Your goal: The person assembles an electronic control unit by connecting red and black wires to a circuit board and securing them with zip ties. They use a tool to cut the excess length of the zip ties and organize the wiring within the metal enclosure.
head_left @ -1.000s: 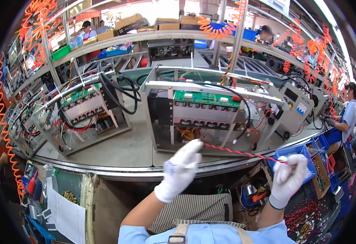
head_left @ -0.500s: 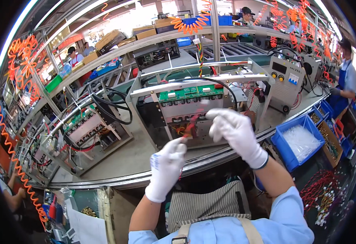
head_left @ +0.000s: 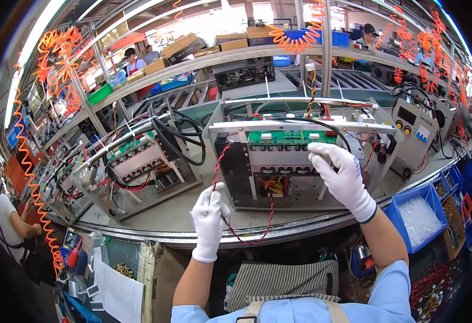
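Note:
My left hand [head_left: 208, 220], in a white glove, pinches a twisted red-and-black wire [head_left: 218, 164] in front of an open metal machine chassis [head_left: 306, 127]. One end of the wire rises above my fingers to the left side of the chassis. Its other part hangs in a loop below the hand and climbs toward the opening by some yellow wires [head_left: 272, 185]. Whether either end is attached, I cannot tell. My right hand [head_left: 343, 177], also gloved, hovers before the green circuit board [head_left: 287, 138], fingers bent and apart, with nothing visible in them.
More open chassis [head_left: 133, 177] stand to the left on the bench. A finished grey machine [head_left: 414, 129] is at the right. Close by are a blue bin of clear plastic pieces [head_left: 416, 215], a red wire bundle [head_left: 429, 282] and a paper sheet [head_left: 118, 293]. Orange coiled hoses [head_left: 26, 161] hang around.
My right hand has come away from the wire and moved right. The wire, blurred between both hands before, now hangs in a loop from my left hand. The view has shifted left.

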A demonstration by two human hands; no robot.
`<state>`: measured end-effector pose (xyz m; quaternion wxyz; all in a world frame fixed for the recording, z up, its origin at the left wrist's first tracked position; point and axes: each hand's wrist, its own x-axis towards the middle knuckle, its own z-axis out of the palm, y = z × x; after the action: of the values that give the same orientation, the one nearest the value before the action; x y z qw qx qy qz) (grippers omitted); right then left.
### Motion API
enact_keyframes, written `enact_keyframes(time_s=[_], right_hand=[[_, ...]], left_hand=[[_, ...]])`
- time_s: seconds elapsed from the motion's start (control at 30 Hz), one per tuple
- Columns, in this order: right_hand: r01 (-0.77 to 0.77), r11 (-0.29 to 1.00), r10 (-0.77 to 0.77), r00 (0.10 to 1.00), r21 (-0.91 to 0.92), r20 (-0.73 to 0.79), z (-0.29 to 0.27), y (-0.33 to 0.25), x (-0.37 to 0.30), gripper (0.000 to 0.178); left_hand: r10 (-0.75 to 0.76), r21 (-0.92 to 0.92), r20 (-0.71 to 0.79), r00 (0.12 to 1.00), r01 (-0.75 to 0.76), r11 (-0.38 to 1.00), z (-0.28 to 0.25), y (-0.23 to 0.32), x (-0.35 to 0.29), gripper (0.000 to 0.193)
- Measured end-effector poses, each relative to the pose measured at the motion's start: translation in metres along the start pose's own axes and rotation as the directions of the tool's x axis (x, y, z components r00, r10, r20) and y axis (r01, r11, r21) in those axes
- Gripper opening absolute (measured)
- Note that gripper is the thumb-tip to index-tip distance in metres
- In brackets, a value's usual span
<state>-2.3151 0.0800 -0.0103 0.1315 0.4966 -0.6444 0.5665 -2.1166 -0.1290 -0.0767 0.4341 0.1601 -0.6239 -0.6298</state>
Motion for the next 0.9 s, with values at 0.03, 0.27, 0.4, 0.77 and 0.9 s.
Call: enact_keyframes(time_s=[0.03,0.27,0.4,0.77,0.9], right_hand=[[0.018,1.000,-0.018,1.000,-0.008,-0.006,0.001,0.005,0.005,0.024],[0.257,0.855,-0.328,0.941,-0.451,-0.085,-0.020,-0.012,0.048,0.034],[0.153,0.900,-0.069,0.975,-0.408,0.213,-0.034,0.008,0.090,0.032],[0.115,0.896,0.206,0.748,-0.429,0.631,-0.022,0.001,0.165,0.042],[-0.073,0.829,0.498,0.548,-0.555,0.672,-0.023,-0.010,0.177,0.042]], left_hand=[[-0.001,0.001,0.020,1.000,0.000,1.000,0.000,0.000,0.001,0.030],[0.044,-0.047,0.122,0.992,-0.039,0.998,0.003,-0.020,-0.012,0.031],[-0.026,-0.011,0.170,0.985,0.029,1.000,0.035,-0.024,0.014,0.029],[-0.087,0.006,0.389,0.917,0.092,0.996,0.095,0.003,0.072,0.028],[-0.074,-0.016,0.395,0.916,0.087,0.996,0.102,-0.007,0.088,0.029]])
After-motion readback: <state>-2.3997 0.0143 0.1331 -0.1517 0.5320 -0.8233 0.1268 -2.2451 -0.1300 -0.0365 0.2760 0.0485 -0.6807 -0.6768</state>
